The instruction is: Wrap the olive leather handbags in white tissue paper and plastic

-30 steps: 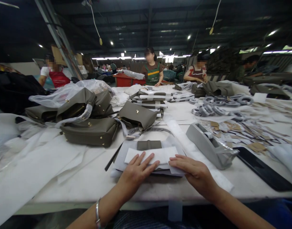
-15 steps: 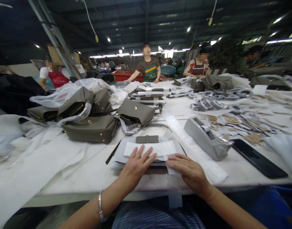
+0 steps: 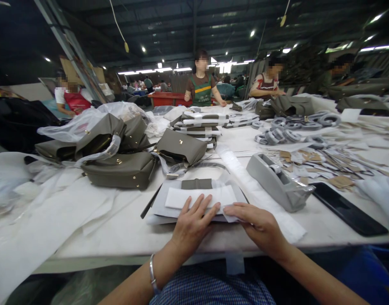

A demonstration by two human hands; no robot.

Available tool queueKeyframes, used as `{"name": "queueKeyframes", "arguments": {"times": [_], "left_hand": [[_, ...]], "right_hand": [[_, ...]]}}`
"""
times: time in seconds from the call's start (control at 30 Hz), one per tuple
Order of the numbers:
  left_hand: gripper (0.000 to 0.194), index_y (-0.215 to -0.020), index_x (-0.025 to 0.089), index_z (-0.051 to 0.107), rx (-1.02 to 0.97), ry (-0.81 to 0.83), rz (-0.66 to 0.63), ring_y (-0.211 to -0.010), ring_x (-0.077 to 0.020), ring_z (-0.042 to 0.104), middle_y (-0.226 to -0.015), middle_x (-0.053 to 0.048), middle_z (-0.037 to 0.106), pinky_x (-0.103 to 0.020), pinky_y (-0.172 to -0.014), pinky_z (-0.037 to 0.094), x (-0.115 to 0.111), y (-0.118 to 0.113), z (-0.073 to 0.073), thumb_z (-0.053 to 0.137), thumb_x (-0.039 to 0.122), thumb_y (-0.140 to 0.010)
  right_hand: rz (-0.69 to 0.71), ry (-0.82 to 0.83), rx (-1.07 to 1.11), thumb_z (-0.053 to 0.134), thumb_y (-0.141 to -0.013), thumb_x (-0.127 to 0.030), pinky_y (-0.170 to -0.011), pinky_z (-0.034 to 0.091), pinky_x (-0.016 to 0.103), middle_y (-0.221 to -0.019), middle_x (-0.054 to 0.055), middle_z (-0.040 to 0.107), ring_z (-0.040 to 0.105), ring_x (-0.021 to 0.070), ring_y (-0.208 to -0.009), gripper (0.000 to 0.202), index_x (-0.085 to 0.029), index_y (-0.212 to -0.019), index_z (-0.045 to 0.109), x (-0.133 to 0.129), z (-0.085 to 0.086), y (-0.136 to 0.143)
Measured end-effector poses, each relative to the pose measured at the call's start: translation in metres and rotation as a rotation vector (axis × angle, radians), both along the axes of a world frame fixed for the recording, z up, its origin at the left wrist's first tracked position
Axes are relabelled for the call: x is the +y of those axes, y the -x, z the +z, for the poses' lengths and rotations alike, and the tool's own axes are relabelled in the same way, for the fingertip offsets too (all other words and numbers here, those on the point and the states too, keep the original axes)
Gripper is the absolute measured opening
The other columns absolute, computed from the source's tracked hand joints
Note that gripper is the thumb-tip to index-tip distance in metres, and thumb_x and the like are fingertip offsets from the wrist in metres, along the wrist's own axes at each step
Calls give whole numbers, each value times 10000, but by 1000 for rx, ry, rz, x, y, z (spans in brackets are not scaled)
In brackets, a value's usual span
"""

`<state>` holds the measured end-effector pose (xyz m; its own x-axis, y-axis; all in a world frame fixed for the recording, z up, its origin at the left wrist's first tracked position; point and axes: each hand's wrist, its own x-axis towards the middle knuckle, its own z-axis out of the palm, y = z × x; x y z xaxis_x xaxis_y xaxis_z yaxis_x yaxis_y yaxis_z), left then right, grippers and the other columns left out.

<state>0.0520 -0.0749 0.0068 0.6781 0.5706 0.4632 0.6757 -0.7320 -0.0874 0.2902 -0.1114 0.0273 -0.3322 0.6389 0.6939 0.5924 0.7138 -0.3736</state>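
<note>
A flat dark olive handbag (image 3: pixel 196 184) lies in front of me, mostly covered by pale grey wrapping sheet (image 3: pixel 161 205) with a white padding strip (image 3: pixel 181 197) across it. My left hand (image 3: pixel 196 220) rests on the strip and wrapping, fingers stretched out and slightly spread. At the bag's near right corner, my right hand (image 3: pixel 254 222) has its fingers together on a translucent piece of tape (image 3: pixel 232 218); its thumb is mostly hidden. Another tape piece (image 3: pixel 235 263) hangs from the table's front edge.
A grey tape dispenser (image 3: pixel 277 182) and a black phone (image 3: pixel 348 209) lie to the right. Olive handbags (image 3: pixel 120 171) are heaped on the left, with a wrapped stack (image 3: pixel 197 125) behind. Wrapped handles (image 3: pixel 279 136) and tags (image 3: pixel 318 165) lie farther right. Co-workers (image 3: pixel 202 87) stand across the table.
Both hands have shifted slightly; my left hand has slid right, closer to my right hand. The tape that hung over the bag's near edge is now gathered at my right fingertips.
</note>
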Motion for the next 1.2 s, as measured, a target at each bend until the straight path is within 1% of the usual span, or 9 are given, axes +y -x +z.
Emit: {"name": "queueKeyframes", "arguments": {"times": [0.17,0.23,0.37,0.57,0.77,0.9,1.0,1.13,1.2], "left_hand": [[611,-1488,292,365,-6,19,-13,-1400,-253,424,-1533,3,437,-517,-1143,355,1,-1,-1,601,403,-936],[640,-1487,289,365,-13,23,-11,-1390,-245,438,-1527,9,445,-504,-1142,362,2,-1,0,624,428,-918],[647,-1487,303,363,-33,0,-10,-1385,-236,444,-1529,32,438,-492,-1146,357,2,-1,-3,628,441,-913],[585,-1458,318,420,-89,-90,-15,-1361,-210,471,-1501,54,476,-437,-1167,320,5,-2,-11,592,486,-925],[455,-1404,320,496,-129,-218,-12,-1314,-192,517,-1466,76,517,-412,-1169,302,9,-4,-11,529,427,-963],[372,-1323,325,579,-190,-281,-10,-1253,-180,566,-1398,91,585,-398,-1203,238,11,-6,-9,529,393,-960],[343,-1287,322,609,-214,-291,-10,-1232,-177,581,-1372,93,605,-398,-1245,104,12,-7,-7,525,400,-964],[328,-1289,321,609,-205,-275,-11,-1225,-178,590,-1366,91,609,-411,-1253,47,12,-8,-8,495,384,-987],[315,-1282,325,614,-219,-269,-4,-1225,-182,592,-1363,89,612,-417,-1253,59,11,-9,-9,496,359,-991]], "right_hand": [[-217,155,87,587,-912,-182,-846,581,259,-970,-8,785,742,172,-887,211,-242,-1004,767,36,54,5],[-306,180,153,618,-898,-229,-833,571,278,-936,-1,788,739,191,-871,176,-236,-964,781,66,82,5],[-272,339,295,674,-851,-283,-790,552,268,-868,34,786,720,193,-837,156,-176,-871,786,140,122,1],[-309,529,345,701,-827,-227,-587,514,242,-769,84,767,669,156,-637,128,-111,-810,753,236,120,-3],[-358,594,302,710,-868,-262,-565,521,243,-622,-23,667,600,96,-525,194,-125,-739,664,283,108,5],[-335,553,279,715,-843,-260,-576,507,248,-562,-15,647,581,101,-504,212,-107,-703,673,289,122,14],[-273,505,260,698,-829,-290,-587,504,250,-631,37,712,613,127,-546,213,-96,-743,722,267,138,17],[-178,440,207,659,-871,-363,-724,558,259,-834,33,780,713,170,-753,230,-165,-899,772,190,151,10],[-141,273,48,654,-885,-376,-771,580,280,-902,12,787,736,200,-826,206,-222,-915,787,139,148,5]]}}
